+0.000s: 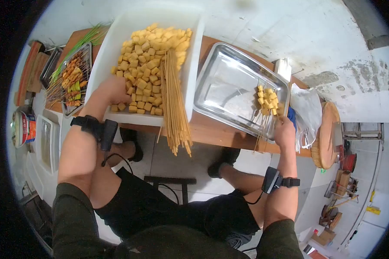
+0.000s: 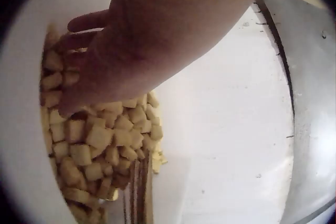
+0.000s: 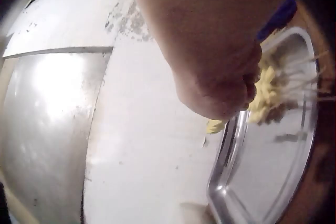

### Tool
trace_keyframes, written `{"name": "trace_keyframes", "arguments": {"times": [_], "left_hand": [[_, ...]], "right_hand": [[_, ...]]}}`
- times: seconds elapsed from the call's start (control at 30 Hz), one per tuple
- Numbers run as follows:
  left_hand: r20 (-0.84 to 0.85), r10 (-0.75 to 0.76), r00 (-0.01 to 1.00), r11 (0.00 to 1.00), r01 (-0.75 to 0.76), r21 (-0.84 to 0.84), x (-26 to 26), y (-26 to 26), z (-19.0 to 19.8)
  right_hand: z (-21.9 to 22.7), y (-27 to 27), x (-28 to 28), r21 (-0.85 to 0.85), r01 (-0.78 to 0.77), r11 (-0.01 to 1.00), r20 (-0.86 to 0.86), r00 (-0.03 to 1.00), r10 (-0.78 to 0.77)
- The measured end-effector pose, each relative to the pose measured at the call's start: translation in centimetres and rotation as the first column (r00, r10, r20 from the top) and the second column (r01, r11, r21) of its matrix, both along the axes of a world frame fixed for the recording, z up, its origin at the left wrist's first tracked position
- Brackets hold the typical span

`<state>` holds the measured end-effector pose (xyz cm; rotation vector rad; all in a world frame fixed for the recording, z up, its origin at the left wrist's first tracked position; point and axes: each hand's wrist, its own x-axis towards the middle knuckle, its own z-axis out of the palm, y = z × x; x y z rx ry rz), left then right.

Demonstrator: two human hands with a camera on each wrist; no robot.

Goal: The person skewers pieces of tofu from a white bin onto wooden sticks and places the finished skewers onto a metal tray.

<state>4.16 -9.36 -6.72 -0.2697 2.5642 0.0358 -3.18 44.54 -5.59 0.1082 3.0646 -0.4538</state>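
My left hand (image 1: 112, 93) reaches over the near left corner of a white tub (image 1: 100, 71), its fingertips among tan, tofu-like cubes (image 1: 138, 80). In the left wrist view its fingers (image 2: 86, 22) are spread and the thumb touches the cubes. A bundle of bamboo skewers (image 1: 175, 108) lies on the cubes, ends sticking out over the near rim. At the right end of a metal tray (image 1: 220, 88), my right hand (image 1: 285, 131) has curled fingers and pinches a skewer, its stick mostly hidden; a yellow piece (image 3: 214, 126) shows beyond the fist. Skewered yellow cubes (image 1: 268, 99) lie in the tray.
A smaller tray (image 1: 90, 56) of assorted skewers and green stalks (image 1: 82, 41) stand left of the tub. Right of the metal tray are a clear plastic bag (image 1: 306, 108) and a round wooden board (image 1: 326, 136). The wooden table's front edge (image 1: 212, 131) runs before my knees.
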Motion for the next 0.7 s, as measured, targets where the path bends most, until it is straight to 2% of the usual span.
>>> {"name": "trace_keyframes", "arguments": {"times": [0.1, 0.13, 0.17, 0.23, 0.27, 0.33, 0.4, 0.47, 0.57, 0.63, 0.7], "left_hand": [[-0.036, 0.012, 0.999, 1.0, -0.011, 0.008, 0.5, 1.1, 0.8], [-0.03, 0.023, 0.999, 1.0, -0.023, -0.005, 0.4, 1.3, 1.2], [0.022, 0.046, 0.999, 0.999, -0.046, 0.006, 0.1, 1.7, 1.4], [0.073, 0.065, 0.995, 0.998, -0.066, 0.02, -0.2, 2.1, 1.4], [0.01, 0.071, 0.997, 0.997, -0.071, 0.035, -0.2, 2.3, 1.2], [-0.047, 0.089, 0.995, 0.995, -0.087, 0.042, -0.1, 2.4, 1.1], [-0.037, 0.067, 0.997, 0.997, -0.066, 0.026, -0.2, 2.4, 1.3], [0.0, 0.061, 0.998, 0.998, -0.061, 0.018, -0.4, 2.3, 1.2], [0.038, 0.035, 0.999, 0.999, -0.035, 0.023, -0.3, 2.2, 0.9], [0.044, 0.019, 0.999, 0.999, -0.02, 0.026, 0.1, 1.7, 0.3], [-0.057, 0.037, 0.998, 0.996, -0.032, 0.088, 0.1, 1.5, -0.3]], "right_hand": [[-0.1, -1.1, 0.2, 0.129, -0.043, 0.991, 0.094, 0.995, 0.031], [0.3, -2.1, 0.3, 0.198, -0.059, 0.978, 0.151, 0.988, 0.029], [0.4, -3.1, 0.3, 0.189, -0.069, 0.98, 0.155, 0.987, 0.04], [0.9, -5.4, 0.6, 0.105, -0.255, 0.961, -0.102, 0.959, 0.266], [1.3, -7.0, 0.6, 0.053, -0.277, 0.96, -0.136, 0.95, 0.281], [2.2, -10.8, 0.9, -0.186, -0.279, 0.942, -0.054, 0.96, 0.274], [3.1, -14.7, 2.0, -0.249, -0.408, 0.878, -0.003, 0.907, 0.42], [4.0, -18.7, 3.3, -0.341, -0.425, 0.838, 0.031, 0.886, 0.462], [5.5, -22.9, 5.0, -0.253, -0.636, 0.729, -0.025, 0.757, 0.652], [4.9, -24.5, 5.4, -0.214, -0.649, 0.73, 0.031, 0.743, 0.669], [4.4, -25.2, 5.4, -0.162, -0.656, 0.737, 0.092, 0.734, 0.673]]}}
